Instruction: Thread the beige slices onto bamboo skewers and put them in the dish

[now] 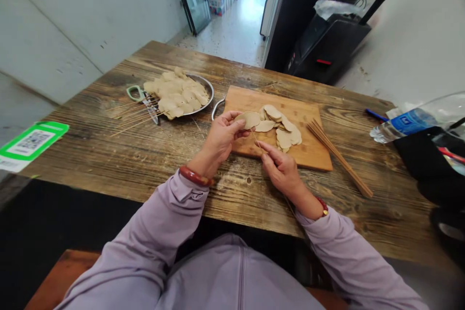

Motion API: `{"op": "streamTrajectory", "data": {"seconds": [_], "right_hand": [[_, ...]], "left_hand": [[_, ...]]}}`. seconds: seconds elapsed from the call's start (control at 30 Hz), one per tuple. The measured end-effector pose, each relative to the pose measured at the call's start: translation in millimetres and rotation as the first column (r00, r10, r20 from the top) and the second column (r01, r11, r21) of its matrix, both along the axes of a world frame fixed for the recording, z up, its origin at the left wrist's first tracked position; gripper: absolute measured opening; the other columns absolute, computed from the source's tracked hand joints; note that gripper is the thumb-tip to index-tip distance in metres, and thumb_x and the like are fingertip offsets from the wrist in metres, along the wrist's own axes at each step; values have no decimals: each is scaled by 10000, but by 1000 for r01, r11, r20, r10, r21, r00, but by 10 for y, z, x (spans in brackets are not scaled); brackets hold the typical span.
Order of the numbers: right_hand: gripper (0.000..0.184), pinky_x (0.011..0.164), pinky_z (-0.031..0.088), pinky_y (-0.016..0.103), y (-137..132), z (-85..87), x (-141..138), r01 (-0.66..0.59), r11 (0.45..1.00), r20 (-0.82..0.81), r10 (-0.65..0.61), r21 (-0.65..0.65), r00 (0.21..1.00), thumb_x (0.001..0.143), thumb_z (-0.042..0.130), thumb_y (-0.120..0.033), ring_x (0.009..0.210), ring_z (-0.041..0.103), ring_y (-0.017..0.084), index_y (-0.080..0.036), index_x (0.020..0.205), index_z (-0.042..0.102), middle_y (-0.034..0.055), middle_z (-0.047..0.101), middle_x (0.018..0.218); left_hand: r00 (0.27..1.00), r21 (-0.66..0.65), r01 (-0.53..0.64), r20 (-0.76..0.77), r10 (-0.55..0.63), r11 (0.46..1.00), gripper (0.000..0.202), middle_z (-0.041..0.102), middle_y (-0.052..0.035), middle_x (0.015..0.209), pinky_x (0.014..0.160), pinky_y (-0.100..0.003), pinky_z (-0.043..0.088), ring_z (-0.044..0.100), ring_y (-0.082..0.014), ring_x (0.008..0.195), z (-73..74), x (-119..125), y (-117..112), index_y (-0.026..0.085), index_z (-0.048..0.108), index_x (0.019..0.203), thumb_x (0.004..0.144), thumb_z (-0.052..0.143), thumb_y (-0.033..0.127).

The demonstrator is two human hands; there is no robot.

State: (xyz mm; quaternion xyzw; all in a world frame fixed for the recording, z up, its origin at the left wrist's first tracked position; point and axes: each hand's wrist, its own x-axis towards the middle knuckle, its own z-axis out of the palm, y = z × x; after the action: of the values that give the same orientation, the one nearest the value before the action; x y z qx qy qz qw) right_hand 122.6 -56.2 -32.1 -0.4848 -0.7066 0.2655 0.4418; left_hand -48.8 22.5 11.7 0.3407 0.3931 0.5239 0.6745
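Observation:
My left hand [221, 138] pinches a thin beige round slice [249, 119] over the near left part of a wooden cutting board [250, 99]. My right hand [279, 164] is closed on a thin bamboo skewer [256, 142] whose tip points up at that slice. More beige slices [281, 128] lie piled on the middle of the board. A bundle of bare skewers [337, 155] lies across the board's right edge onto the wooden table [145, 155].
A metal plate [207, 97] at the back left holds several skewered slices [178, 94], with scissors [143, 99] beside it. At the right stand a water bottle [403, 123], a blue pen [376, 115] and a black bag [428, 160]. A green sticker [31, 143] marks the left edge.

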Motion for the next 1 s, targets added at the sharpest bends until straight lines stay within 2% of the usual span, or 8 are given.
{"op": "streamTrajectory", "data": {"seconds": [0.33,0.53,0.7,0.87,1.0], "right_hand": [[429,648,555,293,3,-37,16,18,1000,17,-17,-16,1000,971,508,-249,610,652,156,-146,1336,708,59,772,826],[444,704,589,323,5,-21,10,0,999,-1,0,-50,1000,974,493,-243,678,695,180,-137,1355,696,65,767,819],[430,771,602,337,8,-15,0,15,999,-22,-15,-34,1000,962,502,-233,833,744,212,-150,1324,720,82,782,876],[435,677,579,310,19,-51,-1,53,997,-7,-54,-48,999,957,502,-237,671,696,183,-135,1318,723,61,771,791],[431,648,563,297,37,-72,6,59,997,-2,-59,-41,998,951,507,-241,618,661,162,-145,1307,730,64,784,831]], "left_hand": [[999,37,-29,-22,30,999,266,715,5,771,606,-207,551,730,-132,659,-6,-6,3,158,591,895,731,799,134],[998,69,-39,-42,42,997,252,726,3,785,628,-212,558,732,-133,677,0,2,-12,159,608,895,727,794,136],[998,115,-42,-41,47,993,254,720,3,763,603,-212,549,717,-128,643,-18,5,-12,157,605,877,714,799,149],[992,221,-60,-99,84,973,215,706,13,773,626,-217,561,706,-116,662,-56,31,-18,155,639,856,715,801,174],[977,301,-73,-171,129,951,173,692,17,775,657,-227,570,700,-116,687,-67,57,-38,157,675,834,720,800,190]]}}
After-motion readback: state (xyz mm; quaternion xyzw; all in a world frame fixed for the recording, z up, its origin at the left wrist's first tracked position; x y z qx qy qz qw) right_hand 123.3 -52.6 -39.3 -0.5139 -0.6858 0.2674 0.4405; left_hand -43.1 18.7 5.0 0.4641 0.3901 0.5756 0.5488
